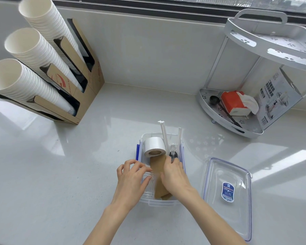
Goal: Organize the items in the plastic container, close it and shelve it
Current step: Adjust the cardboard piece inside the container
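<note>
Still sorting: my left hand (131,179) fingers spread over the container (182,157), right hand (175,175) pinching cutlery (173,154); lid (226,197) off, unshelved.

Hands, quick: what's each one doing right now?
Left hand: open, fingers loosely curled over the plastic container, gripping nothing.
Right hand: holding the cutlery.

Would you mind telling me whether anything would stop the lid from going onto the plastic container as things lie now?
Yes. Two long wrapped straws lean up out of the plastic container, past its far rim. Both hands, left hand and right hand, are inside it too. The lid lies on the counter to the container's right, with nothing visible on it.
</note>
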Motion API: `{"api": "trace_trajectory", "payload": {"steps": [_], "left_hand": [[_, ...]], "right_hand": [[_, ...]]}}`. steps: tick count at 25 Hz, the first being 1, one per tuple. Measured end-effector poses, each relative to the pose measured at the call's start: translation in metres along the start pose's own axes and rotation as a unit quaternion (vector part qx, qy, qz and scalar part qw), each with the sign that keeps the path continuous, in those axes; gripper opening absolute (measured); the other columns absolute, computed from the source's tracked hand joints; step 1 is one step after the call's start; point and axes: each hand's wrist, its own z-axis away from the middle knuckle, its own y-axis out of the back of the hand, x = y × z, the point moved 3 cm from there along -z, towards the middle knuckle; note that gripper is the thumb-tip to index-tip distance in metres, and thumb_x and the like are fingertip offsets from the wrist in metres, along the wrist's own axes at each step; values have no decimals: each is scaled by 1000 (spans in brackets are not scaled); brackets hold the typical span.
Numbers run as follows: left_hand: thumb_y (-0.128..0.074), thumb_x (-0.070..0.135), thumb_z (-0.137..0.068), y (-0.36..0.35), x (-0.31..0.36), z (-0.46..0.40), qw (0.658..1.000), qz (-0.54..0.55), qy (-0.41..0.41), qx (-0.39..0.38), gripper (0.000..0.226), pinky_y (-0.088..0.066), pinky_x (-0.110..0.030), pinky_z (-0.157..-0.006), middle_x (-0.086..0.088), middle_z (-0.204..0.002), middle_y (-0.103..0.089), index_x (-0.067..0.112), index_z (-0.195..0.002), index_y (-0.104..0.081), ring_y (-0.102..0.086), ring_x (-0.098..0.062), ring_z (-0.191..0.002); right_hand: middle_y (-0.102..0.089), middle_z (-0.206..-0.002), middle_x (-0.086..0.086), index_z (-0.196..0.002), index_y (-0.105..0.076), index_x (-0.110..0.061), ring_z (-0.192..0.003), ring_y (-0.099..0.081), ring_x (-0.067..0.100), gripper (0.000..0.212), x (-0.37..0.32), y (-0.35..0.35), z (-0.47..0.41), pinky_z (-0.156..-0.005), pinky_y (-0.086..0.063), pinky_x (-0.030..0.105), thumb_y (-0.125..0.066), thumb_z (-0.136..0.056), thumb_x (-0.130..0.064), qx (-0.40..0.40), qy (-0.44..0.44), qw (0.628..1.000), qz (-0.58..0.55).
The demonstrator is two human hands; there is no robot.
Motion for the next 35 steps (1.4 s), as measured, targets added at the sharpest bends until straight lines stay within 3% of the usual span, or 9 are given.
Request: {"api": "trace_trajectory", "payload": {"steps": [6,11,15,17,19,22,27,31,35], "left_hand": [[-66,24,-76,-3,-2,-1,999,-37,-11,-16,16,-16,-26,-83,6,-91,-69,26,-91,-69,-58,-27,-103],[-49,36,-78,5,9,-8,1000,-15,-21,18,31,-21,-21,-82,3,-96,-69,23,-101,-65,-49,-13,-102],[-50,27,-90,15,31,-21,984,170,48,8,39,-29,-8,-91,7,-117,-51,14,-127,-48,-43,-4,-107],[-49,23,-91,11,35,-25,950,285,122,-47,32,-39,1,-75,5,-111,-56,13,-121,-52,-52,-2,-93],[-48,24,-91,8,38,-25,907,370,177,-94,27,-47,-5,-75,-1,-106,-64,12,-114,-57,-60,-7,-91],[-48,19,-92,5,40,-22,861,439,226,-121,22,-54,-30,-81,-2,-96,-68,11,-109,-58,-64,-13,-88],[-48,13,-91,6,40,-18,840,471,244,-116,14,-55,-13,-58,8,-82,-66,15,-100,-59,-64,3,-67],[-51,13,-90,9,40,-19,846,460,251,-98,16,-55,-15,-59,1,-86,-65,13,-104,-58,-63,-6,-75],[-55,15,-88,14,35,-25,893,381,232,-55,27,-55,-35,-77,-7,-93,-64,8,-113,-59,-61,-20,-88]], "right_hand": [[-52,-114,14,-115,-50,-4,-103,-52,31,27,6,15,4,-84,-42,36,-38,-92,-11,21,34,995,-90],[-53,-92,2,-114,-57,-6,-86,-51,19,27,23,40,11,-76,-40,26,-46,-91,-13,49,18,971,-233],[-58,-96,0,-120,-57,-12,-90,-55,18,30,33,52,17,-68,-42,20,-47,-92,-12,46,-2,929,-367],[-59,-100,1,-121,-57,-11,-97,-57,20,30,35,52,18,-74,-44,23,-46,-93,-11,32,-10,900,-435],[-58,-97,-1,-120,-57,-10,-96,-56,19,29,35,50,19,-71,-45,20,-47,-93,-10,27,-13,884,-467],[-56,-91,-4,-120,-55,-11,-88,-55,15,29,35,47,19,-66,-43,13,-49,-92,-8,30,-21,875,-483],[-59,-91,-2,-121,-53,-14,-84,-57,14,32,32,39,20,-66,-43,17,-52,-90,-6,13,-26,862,-506],[-62,-103,3,-124,-52,-15,-94,-57,17,38,31,37,18,-80,-47,25,-55,-87,-8,28,-22,885,-465],[-53,-111,0,-125,-50,-19,-101,-50,10,41,29,43,21,-93,-44,29,-57,-85,-14,110,3,922,-371]]}}
